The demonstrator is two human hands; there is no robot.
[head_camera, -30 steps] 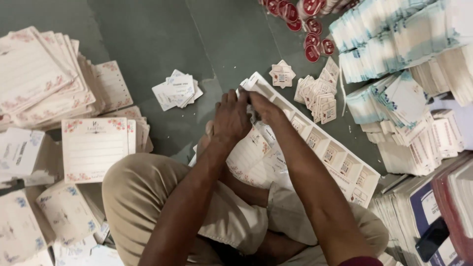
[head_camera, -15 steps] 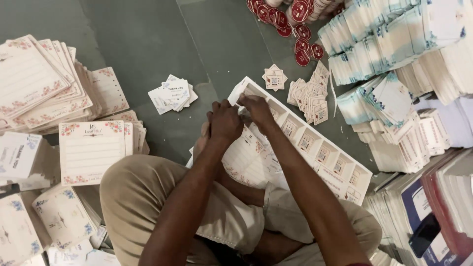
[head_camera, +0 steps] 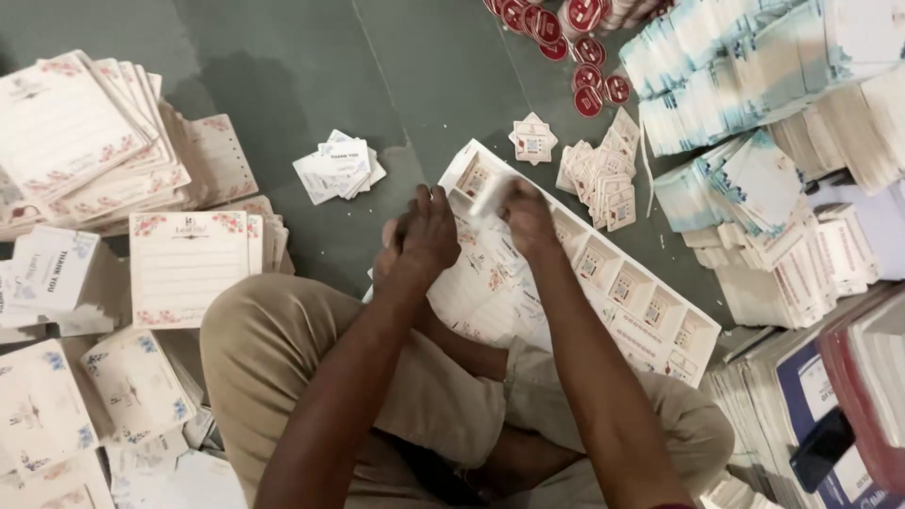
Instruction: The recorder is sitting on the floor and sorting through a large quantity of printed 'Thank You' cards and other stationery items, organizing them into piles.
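On the grey floor, across the seated person's lap, lies a long white perforated card sheet; its long axis runs diagonally from the upper left, near the hands, down to the lower right beside the knee. At that upper end the right hand has its fingers pinching a small, blurred white card. The left hand sits just beside it with fingers curled together over the sheet's edge; whether they grip anything cannot be told. Beyond the sheet's far end lie a loose pile of small square cards and red round stickers. Floral lined notepads stack to the left, pale blue-edged card stacks crowd the right.
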